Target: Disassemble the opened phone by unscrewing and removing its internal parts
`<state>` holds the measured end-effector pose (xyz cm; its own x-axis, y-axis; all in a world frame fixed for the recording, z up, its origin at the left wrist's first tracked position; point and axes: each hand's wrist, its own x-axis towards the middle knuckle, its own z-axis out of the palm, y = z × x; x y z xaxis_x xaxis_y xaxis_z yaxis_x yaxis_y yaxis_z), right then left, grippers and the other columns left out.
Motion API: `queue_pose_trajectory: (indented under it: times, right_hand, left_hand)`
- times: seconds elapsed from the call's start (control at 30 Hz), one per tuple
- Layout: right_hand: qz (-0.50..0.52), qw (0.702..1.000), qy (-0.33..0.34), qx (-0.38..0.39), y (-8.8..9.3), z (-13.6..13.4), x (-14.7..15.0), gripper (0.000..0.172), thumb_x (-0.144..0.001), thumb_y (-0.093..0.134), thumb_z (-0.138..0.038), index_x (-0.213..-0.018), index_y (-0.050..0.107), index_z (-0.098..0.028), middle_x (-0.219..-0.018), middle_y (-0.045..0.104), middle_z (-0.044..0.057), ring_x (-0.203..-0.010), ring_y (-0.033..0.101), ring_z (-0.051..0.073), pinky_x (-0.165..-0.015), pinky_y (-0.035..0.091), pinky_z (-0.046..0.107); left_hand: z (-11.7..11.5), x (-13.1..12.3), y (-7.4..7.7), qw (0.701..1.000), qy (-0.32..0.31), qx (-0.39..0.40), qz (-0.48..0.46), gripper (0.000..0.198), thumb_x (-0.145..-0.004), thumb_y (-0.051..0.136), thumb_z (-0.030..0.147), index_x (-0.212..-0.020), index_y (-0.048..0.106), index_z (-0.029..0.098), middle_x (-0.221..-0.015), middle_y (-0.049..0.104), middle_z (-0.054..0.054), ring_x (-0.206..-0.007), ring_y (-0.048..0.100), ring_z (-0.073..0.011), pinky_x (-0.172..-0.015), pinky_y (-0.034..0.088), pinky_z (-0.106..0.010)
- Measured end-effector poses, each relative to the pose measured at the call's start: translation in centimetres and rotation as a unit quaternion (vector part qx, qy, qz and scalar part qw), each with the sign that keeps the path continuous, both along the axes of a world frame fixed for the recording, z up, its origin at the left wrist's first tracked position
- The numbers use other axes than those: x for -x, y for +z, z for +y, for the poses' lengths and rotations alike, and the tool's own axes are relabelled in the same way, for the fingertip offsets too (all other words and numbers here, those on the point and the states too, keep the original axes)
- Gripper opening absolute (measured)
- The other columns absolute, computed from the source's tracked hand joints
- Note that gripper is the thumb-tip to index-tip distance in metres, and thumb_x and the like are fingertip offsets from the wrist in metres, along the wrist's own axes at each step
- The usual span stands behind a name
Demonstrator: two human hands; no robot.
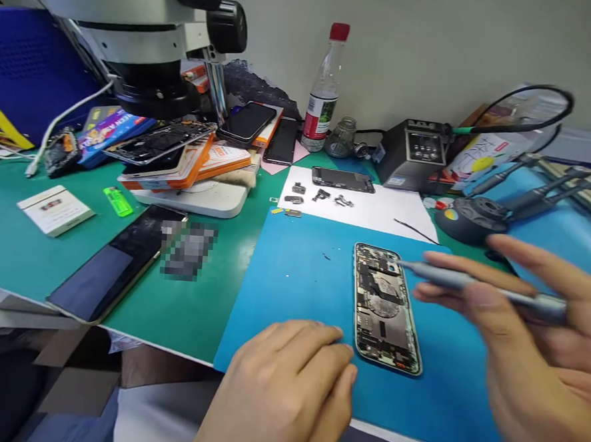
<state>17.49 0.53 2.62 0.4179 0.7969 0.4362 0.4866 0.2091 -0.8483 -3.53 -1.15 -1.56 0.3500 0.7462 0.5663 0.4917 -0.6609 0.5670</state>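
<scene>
An opened smartphone (pixel 383 306) lies on the blue mat (pixel 292 281), its circuit boards and a round silver coil showing. My right hand (pixel 524 328) is closed round a slim grey screwdriver (pixel 452 278), held nearly level. Its tip is over the phone's upper right edge; whether it touches cannot be made out. To the left of the phone's lower half, my left hand (pixel 286 380) is low over the mat near its front edge. The fingers are curled and pressed together, and anything inside them is hidden.
Small phone parts (pixel 321 194) and a dark phone panel (pixel 343 179) lie on white paper. Behind are a bottle (pixel 323 93), a black control box (pixel 412 155) and a tool holder (pixel 471 215). A microscope (pixel 151 45) overhangs stacked phones; another phone (pixel 123 260) lies at left.
</scene>
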Motion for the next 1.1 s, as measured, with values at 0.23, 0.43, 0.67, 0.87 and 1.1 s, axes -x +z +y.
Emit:
queue_pose_trajectory:
  times: [0.23, 0.43, 0.67, 0.87, 1.1]
  right_hand:
    - [0.024, 0.957, 0.227, 0.181, -1.3, 0.6, 4.0, 0.030, -0.103, 0.071, -0.054, -0.126, 0.082, -0.038, -0.129, 0.084, 0.001, -0.104, 0.086, 0.021, -0.086, 0.070, 0.022]
    - [0.036, 0.955, 0.232, 0.184, -1.7, 0.8, 4.2, 0.032, -0.101, 0.073, -0.056, -0.126, 0.082, -0.038, -0.127, 0.085, 0.003, -0.103, 0.085, 0.021, -0.089, 0.069, 0.022]
    - [0.305, 0.946, 0.080, 0.074, -0.8, 1.6, 2.1, 0.041, -0.092, 0.083, -0.045, -0.132, 0.074, -0.038, -0.094, 0.080, 0.001, -0.063, 0.072, 0.017, -0.055, 0.066, 0.026]
    - [0.347, 0.930, 0.085, 0.081, -0.6, 0.9, 0.8, 0.063, -0.082, 0.095, -0.036, -0.141, 0.073, -0.038, -0.103, 0.075, -0.001, -0.078, 0.070, 0.011, -0.071, 0.065, 0.018]
    - [0.330, 0.934, 0.124, 0.054, -1.3, -0.5, 1.5, 0.063, -0.089, 0.088, -0.030, -0.146, 0.065, -0.040, -0.106, 0.078, 0.000, -0.094, 0.076, 0.015, -0.085, 0.068, 0.022]
  left_hand:
    - [-0.1, 2.7, -0.5, 0.996, 0.044, 0.066, -0.050, 0.019, -0.109, 0.055, 0.013, -0.094, 0.062, 0.023, -0.080, 0.070, 0.003, -0.073, 0.065, -0.0145, -0.071, 0.046, -0.029]
    - [0.2, 4.0, -0.1, 0.989, 0.064, 0.107, -0.078, 0.020, -0.107, 0.058, 0.010, -0.092, 0.061, 0.023, -0.081, 0.070, 0.005, -0.073, 0.062, -0.0130, -0.072, 0.044, -0.028]
    - [1.3, 3.2, 1.6, 0.955, 0.010, 0.224, -0.192, 0.016, -0.104, 0.073, 0.016, -0.114, 0.081, 0.027, -0.094, 0.082, 0.006, -0.081, 0.074, -0.0090, -0.072, 0.056, -0.016]
    - [2.7, 0.2, 2.4, 0.911, -0.065, 0.324, -0.248, 0.040, -0.099, 0.081, 0.014, -0.137, 0.081, 0.027, -0.113, 0.088, 0.005, -0.090, 0.080, -0.0094, -0.080, 0.064, -0.014]
    - [2.9, -1.4, 2.4, 0.878, -0.061, 0.377, -0.290, 0.021, -0.098, 0.086, 0.022, -0.116, 0.090, 0.033, -0.100, 0.089, 0.005, -0.085, 0.083, -0.0135, -0.082, 0.067, -0.018]
